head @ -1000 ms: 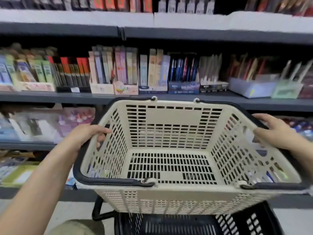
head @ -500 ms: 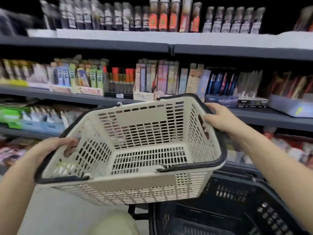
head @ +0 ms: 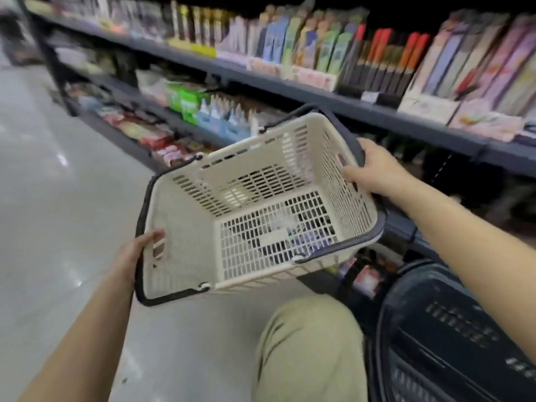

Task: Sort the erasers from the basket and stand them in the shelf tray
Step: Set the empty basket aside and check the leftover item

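Note:
A cream plastic basket [head: 185, 227] with dark fold-down handles hangs in the air in front of me, tilted, and nothing lies inside it. My left hand [head: 136, 253] grips its near left rim, fingers curled through a slot. My right hand [head: 374, 169] grips the far right rim. No erasers are in sight. The shelf [head: 362, 108] of stationery packs runs along the upper right, blurred by motion.
A dark basket [head: 452, 338] stands on the floor at lower right. My knee in khaki trousers [head: 307, 349] is below the cream basket. Pale shiny floor [head: 58, 198] stretches down the aisle to the left. Lower shelves hold blurred small packets.
The view has swung left and down toward the aisle floor. The cream basket has moved left away from above the dark basket and tilted, with both hands still holding its rims.

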Available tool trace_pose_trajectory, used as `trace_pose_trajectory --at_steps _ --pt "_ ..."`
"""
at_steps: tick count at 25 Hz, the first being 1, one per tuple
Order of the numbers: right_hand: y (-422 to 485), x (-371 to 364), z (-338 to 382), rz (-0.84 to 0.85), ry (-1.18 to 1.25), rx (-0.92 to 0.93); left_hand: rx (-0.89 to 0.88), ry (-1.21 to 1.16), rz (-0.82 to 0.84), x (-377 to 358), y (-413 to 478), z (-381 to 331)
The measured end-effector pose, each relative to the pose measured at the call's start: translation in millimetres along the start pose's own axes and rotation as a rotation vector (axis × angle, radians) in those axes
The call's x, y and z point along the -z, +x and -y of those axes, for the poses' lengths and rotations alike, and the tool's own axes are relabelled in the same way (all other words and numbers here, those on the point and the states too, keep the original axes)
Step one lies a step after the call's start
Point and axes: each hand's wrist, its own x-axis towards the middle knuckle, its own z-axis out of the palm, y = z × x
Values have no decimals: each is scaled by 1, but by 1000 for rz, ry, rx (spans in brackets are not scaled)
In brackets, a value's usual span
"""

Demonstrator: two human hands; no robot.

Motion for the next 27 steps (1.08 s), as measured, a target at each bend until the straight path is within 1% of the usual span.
trace_pose_trajectory --at_steps 3,7,9,11,13,16,19,21,23,24,26,27 --pt "10 -56 -14 102 -54 -4 39 -70 -86 37 3 50" --pt "-5 -128 -71 284 -145 -175 136 -87 -187 76 6 119" --pt "-15 -155 -96 385 -252 -208 193 -76 -227 85 9 150" --pt "-21 -173 -112 460 -401 -161 227 -87 -259 84 12 173" --pt "-24 -181 -118 527 -538 -108 221 -58 -298 75 17 185" --pt "-28 -190 -123 584 -599 -22 201 -33 -351 65 17 198" --pt "-35 -188 -119 552 -533 90 146 65 -382 58 13 207" --pt "-41 -179 -116 477 -432 161 61 318 -426 50 8 205" --pt "-49 -163 -115 338 -308 189 -29 646 -499 37 4 197" --pt "-55 -153 -116 262 -258 196 -65 775 -540 27 1 192" --pt "-71 -132 -122 126 -170 173 -102 990 -591 9 -6 183" --pt "-78 -122 -126 77 -121 133 -90 1085 -568 -1 -11 180"
